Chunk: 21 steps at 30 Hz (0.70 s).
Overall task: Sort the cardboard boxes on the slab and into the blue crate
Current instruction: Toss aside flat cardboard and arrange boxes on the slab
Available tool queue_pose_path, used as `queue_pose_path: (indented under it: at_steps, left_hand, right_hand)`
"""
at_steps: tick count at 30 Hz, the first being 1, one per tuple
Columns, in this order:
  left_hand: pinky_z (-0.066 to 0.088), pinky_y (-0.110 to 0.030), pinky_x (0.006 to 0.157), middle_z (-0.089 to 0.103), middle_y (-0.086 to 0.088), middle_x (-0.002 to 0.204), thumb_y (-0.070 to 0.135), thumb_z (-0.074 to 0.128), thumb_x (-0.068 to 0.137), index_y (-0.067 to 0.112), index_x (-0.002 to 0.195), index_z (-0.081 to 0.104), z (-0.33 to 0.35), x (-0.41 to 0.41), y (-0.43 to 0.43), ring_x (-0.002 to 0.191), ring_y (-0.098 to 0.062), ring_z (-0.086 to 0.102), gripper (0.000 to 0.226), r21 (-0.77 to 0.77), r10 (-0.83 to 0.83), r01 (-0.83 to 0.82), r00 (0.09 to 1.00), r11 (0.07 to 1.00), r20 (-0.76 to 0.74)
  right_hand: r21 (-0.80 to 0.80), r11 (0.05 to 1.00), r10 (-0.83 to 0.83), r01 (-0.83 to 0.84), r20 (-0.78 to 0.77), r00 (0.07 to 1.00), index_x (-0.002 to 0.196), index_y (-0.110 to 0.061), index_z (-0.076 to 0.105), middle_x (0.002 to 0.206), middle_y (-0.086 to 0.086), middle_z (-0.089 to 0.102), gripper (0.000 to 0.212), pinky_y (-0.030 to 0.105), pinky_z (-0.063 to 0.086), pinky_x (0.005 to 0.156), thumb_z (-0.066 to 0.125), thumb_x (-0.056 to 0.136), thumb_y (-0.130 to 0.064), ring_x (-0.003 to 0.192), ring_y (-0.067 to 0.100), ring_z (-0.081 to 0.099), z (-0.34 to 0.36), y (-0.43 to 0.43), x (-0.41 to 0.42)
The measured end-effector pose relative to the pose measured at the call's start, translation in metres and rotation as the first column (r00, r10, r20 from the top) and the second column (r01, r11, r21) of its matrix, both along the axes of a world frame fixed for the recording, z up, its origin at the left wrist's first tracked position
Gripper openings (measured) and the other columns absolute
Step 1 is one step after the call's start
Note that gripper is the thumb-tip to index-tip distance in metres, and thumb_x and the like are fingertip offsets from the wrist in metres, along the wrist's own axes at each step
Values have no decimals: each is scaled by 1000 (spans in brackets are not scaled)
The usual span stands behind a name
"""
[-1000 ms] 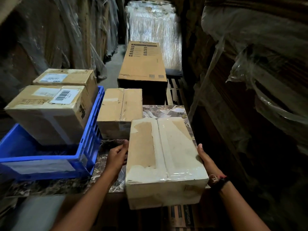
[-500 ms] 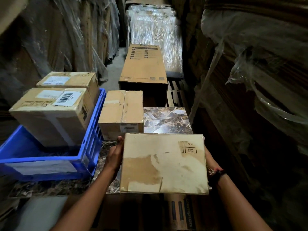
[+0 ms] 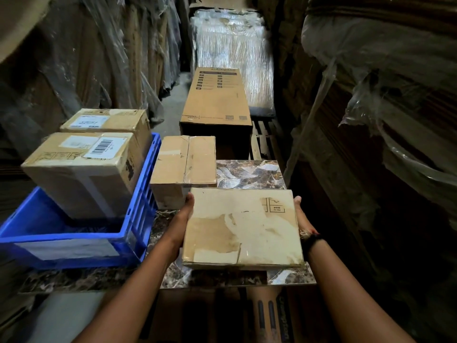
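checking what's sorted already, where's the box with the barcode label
Head view, left side: the barcode box sits inside the blue crate, just in front of another labelled box.

Five cardboard boxes (image 3: 243, 229) (image 3: 184, 160) (image 3: 81, 169) (image 3: 108, 120) (image 3: 216, 100), one blue crate (image 3: 69, 240), one slab (image 3: 249, 173).

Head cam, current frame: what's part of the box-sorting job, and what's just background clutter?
Job: worn flat cardboard box held between left hand and right hand; taped brown cardboard box on marbled stone slab; barcode-labelled cardboard box and white-labelled cardboard box behind, in blue plastic crate.
Lying about: long printed cardboard carton; shrink-wrapped stack; wooden slatted pallet.
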<state>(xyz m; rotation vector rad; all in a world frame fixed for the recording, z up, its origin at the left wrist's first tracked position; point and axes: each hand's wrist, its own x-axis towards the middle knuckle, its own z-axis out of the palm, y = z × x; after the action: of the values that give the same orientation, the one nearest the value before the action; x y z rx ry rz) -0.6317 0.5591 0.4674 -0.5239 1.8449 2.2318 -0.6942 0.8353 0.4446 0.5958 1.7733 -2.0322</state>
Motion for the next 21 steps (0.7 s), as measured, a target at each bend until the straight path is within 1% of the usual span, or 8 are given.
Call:
queue_pose_path:
  at_steps: [2,3,5,6,9,13,17,21]
  left_hand:
    - [53,-50,93,75,-9,103,67,49,83,26,112,68,-6,-5,-5,93,-29,73,55,21,-1,0,1000,1000,30]
    - [52,-51,95,74,-10,108,68,56,78,24,117,67,-8,-9,-8,96,-30,72,60,26,-12,11,999,1000,43]
    - [49,-53,99,70,-10,120,74,68,67,24,128,62,-14,-18,-14,102,-32,70,79,54,-4,-1,996,999,84]
    - [48,-54,100,67,-9,125,75,70,64,26,131,60,-15,-22,-16,106,-32,68,84,56,10,-16,995,998,100]
    - [45,-55,103,63,-6,133,78,70,61,32,133,58,-22,-37,-22,115,-31,64,86,32,17,-21,994,999,105]
    - [51,-54,97,72,-10,114,72,75,62,28,123,64,-18,-51,-20,103,-33,69,76,39,45,-49,995,998,92]
    - [52,-52,96,73,-10,112,77,80,47,25,123,63,-22,-66,-24,100,-31,71,93,-5,54,-54,992,999,110]
    - [54,-50,94,71,-9,116,82,78,42,28,123,64,-30,-83,-29,101,-30,70,98,-62,59,-50,989,997,136]
  right_hand:
    - [-27,1000,-8,8,3,1000,121,-8,58,105,17,70,91,38,55,83,25,80,-83,91,28,64,-1,-4,-4]
    - [-35,999,26,-26,-7,1000,119,-8,59,101,18,71,88,37,57,78,23,84,-80,85,28,68,0,-5,-4]
    - [-154,986,63,-63,-5,998,100,-9,65,80,14,74,77,30,58,54,14,94,-66,66,26,71,-1,-7,-6]
    - [-209,976,56,-54,2,998,93,-10,69,76,12,74,77,29,57,50,13,95,-63,63,25,71,2,-10,-7]
    - [-349,934,62,-70,-34,997,84,-14,80,90,14,75,82,35,60,60,18,94,-67,76,27,73,6,-16,-8]
    - [-405,911,54,-82,-80,995,115,-14,67,113,14,70,65,41,60,78,29,94,-63,98,30,70,12,-19,-3]
    - [-370,923,66,-102,-109,992,118,-11,61,102,12,73,35,37,60,75,45,99,-35,87,26,72,14,-19,-6]
    - [-324,939,83,-112,-103,991,119,-9,61,97,11,74,29,36,59,75,50,97,-25,82,25,72,22,-22,-13]
